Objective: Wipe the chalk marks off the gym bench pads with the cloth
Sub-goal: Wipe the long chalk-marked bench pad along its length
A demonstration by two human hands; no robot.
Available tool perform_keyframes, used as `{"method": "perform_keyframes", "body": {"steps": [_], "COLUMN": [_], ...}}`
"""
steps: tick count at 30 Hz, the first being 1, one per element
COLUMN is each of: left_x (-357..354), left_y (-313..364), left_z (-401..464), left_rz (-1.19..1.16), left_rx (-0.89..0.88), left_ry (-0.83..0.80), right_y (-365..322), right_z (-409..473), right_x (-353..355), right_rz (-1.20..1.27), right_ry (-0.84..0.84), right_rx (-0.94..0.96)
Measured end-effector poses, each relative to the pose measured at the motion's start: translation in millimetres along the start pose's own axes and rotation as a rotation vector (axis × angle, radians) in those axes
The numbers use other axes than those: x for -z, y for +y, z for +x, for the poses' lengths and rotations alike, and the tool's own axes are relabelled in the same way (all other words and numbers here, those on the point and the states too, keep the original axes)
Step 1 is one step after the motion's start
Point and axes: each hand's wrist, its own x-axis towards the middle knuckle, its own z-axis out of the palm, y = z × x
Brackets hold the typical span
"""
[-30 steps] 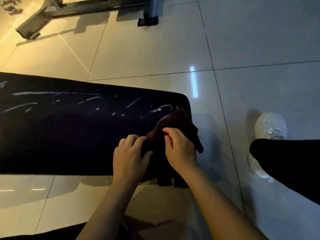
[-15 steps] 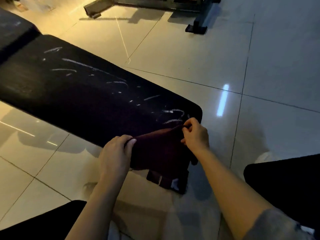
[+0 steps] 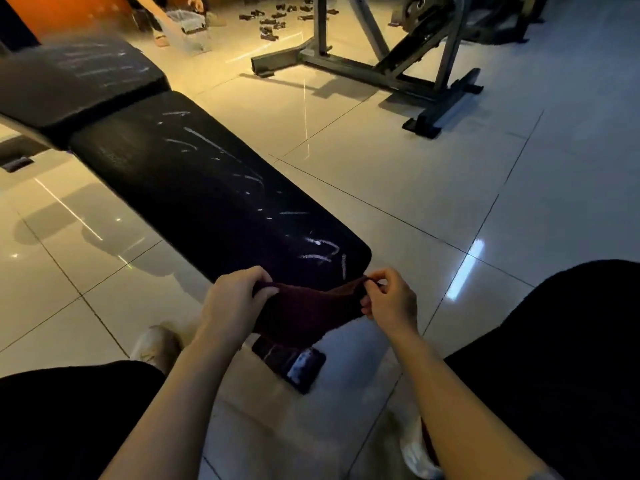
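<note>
Gripping opposite edges, left hand and right hand stretch the cloth at the chalk-marked bench pad's end (no legible writing).

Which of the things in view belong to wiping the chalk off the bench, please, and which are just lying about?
For the job: cloth, held by left hand and right hand; near bench pad and far bench pad, both chalk-marked.

Lying about: grey machine frame, small dark items on the floor.
</note>
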Motion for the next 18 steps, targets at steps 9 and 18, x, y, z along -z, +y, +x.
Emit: {"method": "perform_keyframes", "body": {"steps": [9,18], "left_x": [-14.2,-49.1], "left_y": [64.0,48.7], "left_z": [-28.9,-60.1], "left_rz": [0.168,0.062], "left_rx": [0.161,0.321], "left_ry": [-0.043,-0.104], "right_y": [-17.4,1.0], "right_z": [16.7,7.9], "right_x": [63.1,51.4], "right_rz": [-0.122,-0.108], "right_ry": [-0.078,-0.064], "right_rx": [0.155,0.136]}}
